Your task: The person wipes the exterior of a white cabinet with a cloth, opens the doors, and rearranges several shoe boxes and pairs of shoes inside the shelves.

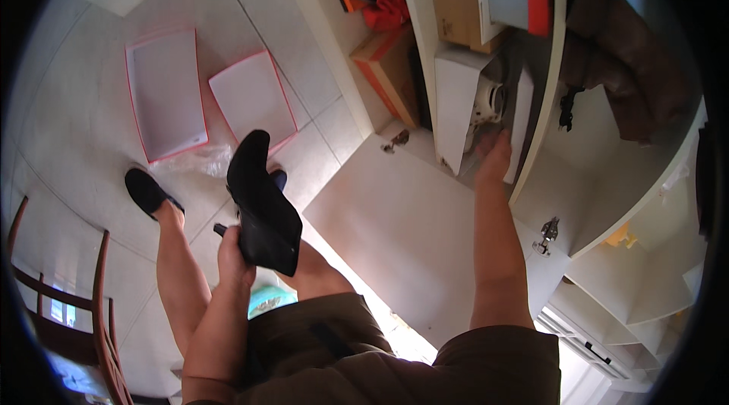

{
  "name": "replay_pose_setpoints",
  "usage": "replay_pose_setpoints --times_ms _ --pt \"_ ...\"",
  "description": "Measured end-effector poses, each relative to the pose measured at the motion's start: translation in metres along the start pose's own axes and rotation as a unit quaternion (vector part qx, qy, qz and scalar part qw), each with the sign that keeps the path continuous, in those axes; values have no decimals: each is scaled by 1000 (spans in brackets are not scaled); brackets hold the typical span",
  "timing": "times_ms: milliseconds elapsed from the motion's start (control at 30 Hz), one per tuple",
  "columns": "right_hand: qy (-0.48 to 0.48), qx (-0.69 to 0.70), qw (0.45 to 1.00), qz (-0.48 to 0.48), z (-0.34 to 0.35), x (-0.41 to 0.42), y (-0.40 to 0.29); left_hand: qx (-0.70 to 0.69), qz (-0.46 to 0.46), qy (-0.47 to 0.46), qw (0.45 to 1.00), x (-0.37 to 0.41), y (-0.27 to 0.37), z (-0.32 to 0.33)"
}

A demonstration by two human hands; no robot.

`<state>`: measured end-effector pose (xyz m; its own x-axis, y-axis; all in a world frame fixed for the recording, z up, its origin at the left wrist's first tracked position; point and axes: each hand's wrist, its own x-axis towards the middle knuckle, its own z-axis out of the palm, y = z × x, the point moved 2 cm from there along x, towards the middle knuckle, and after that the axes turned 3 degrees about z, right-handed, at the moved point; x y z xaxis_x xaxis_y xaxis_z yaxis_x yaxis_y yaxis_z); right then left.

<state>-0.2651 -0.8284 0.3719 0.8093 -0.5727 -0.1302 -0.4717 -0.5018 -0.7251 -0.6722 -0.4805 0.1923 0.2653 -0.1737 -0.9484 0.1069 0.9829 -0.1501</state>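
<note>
A black heeled ankle boot (263,205) is in my left hand (236,259), held up in front of my legs. Its slim heel (220,229) sticks out to the left of my thumb. My right hand (494,155) reaches into a compartment of the white cabinet (364,114). There it is beside white shoes (488,102) with dark spots, which sit between a white box panel (455,103) and another white panel (521,120). Blur and shadow hide the right fingertips, so their grip cannot be made out.
A low cabinet door (398,222) hangs open by my right arm. On the tiled floor lie a white box tray (165,94) with red edges, a similar smaller one (253,94) and clear plastic (199,161). A wooden chair (99,291) stands at left. Brown boots (632,69) occupy another compartment.
</note>
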Motion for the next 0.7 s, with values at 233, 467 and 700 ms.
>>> replay_pose_setpoints --times_ms 233,467,700 --pt "-52 -260 935 -234 34 -52 0 -15 38 -55 998 -2 -2 20" --pt "-149 -30 982 -109 152 -91 -101 -53 19 -33 998 -2 -1 42" --pt "-12 170 984 -54 183 -39 -180 -72 31 6 997 0 4 43"
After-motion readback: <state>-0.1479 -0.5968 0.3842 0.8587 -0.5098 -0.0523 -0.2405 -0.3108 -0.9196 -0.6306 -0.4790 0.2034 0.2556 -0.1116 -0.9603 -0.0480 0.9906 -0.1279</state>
